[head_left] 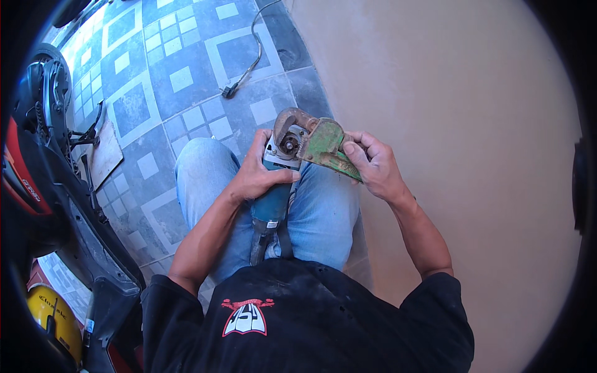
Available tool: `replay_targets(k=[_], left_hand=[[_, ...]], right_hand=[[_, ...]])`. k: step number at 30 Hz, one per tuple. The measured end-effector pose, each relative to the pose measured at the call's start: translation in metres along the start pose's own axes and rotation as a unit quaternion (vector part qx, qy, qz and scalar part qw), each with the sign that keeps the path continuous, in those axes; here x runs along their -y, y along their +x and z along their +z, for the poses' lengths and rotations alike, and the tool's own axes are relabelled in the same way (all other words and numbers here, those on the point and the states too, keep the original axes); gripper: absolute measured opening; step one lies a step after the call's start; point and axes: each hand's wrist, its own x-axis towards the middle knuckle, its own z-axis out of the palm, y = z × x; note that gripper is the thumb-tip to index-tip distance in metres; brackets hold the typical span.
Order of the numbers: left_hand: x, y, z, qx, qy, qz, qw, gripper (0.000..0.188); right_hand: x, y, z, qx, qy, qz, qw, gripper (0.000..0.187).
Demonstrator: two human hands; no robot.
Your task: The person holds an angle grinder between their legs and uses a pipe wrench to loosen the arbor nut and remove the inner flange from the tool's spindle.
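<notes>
A teal angle grinder (pixel 268 206) lies along my lap between my thighs, its silver gear head pointing away from me. My left hand (pixel 261 175) is wrapped round it just below the head, thumb across the top. No disc is on the spindle (pixel 290 145), which shows bare. My right hand (pixel 378 166) pinches the right side of a worn green metal guard (pixel 324 140). A rusty brown curved part (pixel 295 117) joins the guard and arches over the grinder's head. Whether the guard is fastened to the head, I cannot tell.
Beyond my knees a black plug (pixel 229 92) and its cord lie on blue patterned tiles (pixel 149 165). A motorcycle (pixel 59 211) stands close on my left, with a yellow helmet (pixel 55 320) near it. A plain beige wall-like surface (pixel 466 137) fills the right side.
</notes>
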Motion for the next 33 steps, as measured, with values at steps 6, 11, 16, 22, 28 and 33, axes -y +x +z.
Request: replay_targets(k=[6,11,16,22,28,33], left_hand=[[-0.007,0.001,0.001,0.005,-0.006,-0.013,1.000,0.076],[-0.007,0.001,0.001,0.006,0.004,-0.012,1.000,0.083],[-0.007,0.000,0.002,-0.001,0.006,-0.028,1.000,0.091],[0.001,0.000,0.000,0.002,0.029,0.011,1.000,0.074],[-0.001,-0.004,0.001,0.003,0.028,0.012,1.000,0.075],[0.004,-0.002,0.003,0.004,0.023,0.047,0.999,0.076]], right_hand=[[-0.010,0.003,-0.003,-0.015,0.000,-0.139,0.990,0.037],[0.005,0.002,-0.007,0.010,-0.007,-0.097,0.995,0.037],[-0.006,0.006,-0.006,-0.011,-0.056,-0.122,0.991,0.038],[-0.006,0.002,-0.004,-0.020,-0.057,-0.191,0.980,0.039],[-0.004,0.002,-0.004,-0.020,-0.080,-0.134,0.988,0.037],[-0.007,0.003,-0.009,-0.012,-0.052,-0.199,0.979,0.036]])
